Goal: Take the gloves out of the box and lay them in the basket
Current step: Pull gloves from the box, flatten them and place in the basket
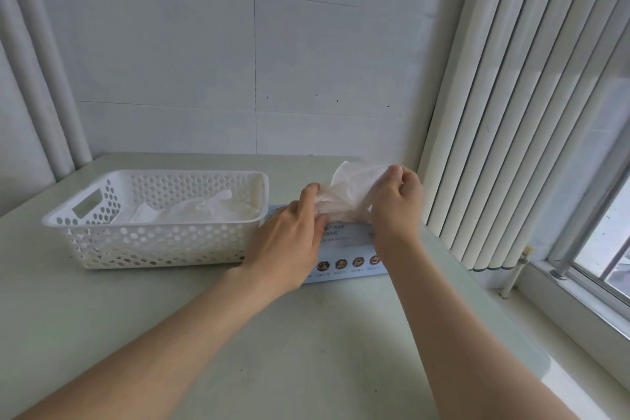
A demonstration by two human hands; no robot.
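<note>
The left hand point(289, 235) and right hand point(397, 201) both pinched 1 thin glove point(351, 187) over the box point(344, 247). A slow, even lift — then the basket point(153, 242) — seemed best.

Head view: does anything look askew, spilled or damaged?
Nothing stands out. The basket sits upright on the table with gloves lying inside; the left hand and right hand pinch one translucent glove above the box.

Pale green table point(306, 351) fills foreground and meets white panelled wall point(204, 61) at back. Two white pipes point(51, 78) run upright in left corner. Vertical white blinds point(511, 112) hang at right, beside wall. Window point(606, 242) at far right edge, white sill point(562, 310) below.
</note>
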